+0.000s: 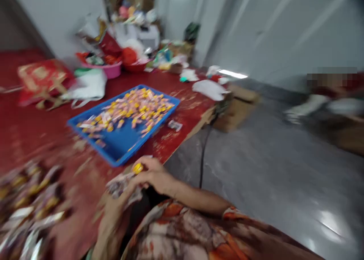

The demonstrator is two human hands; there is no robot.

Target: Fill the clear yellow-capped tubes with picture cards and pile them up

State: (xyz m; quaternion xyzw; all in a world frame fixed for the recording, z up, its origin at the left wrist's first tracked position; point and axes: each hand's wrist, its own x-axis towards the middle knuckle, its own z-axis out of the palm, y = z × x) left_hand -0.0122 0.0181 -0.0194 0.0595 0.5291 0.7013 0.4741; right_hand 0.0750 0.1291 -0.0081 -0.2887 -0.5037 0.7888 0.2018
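Note:
My right hand [153,174] is closed at the near edge of the red table [31,131], pinching a small yellow sweet [138,168] over a patterned packet [121,185]. My left hand [112,214] is below it and grips the same packet from underneath; motion blur smears its fingers. A blue tray [119,146] just beyond my hands holds several yellow and pink wrapped sweets [133,108].
A heap of filled packets [25,203] lies at the near left. Red bags [42,78], a pink basin [109,68] and clutter fill the table's far end. Cardboard boxes [236,108] and a black cable [202,157] are on the grey floor to the right.

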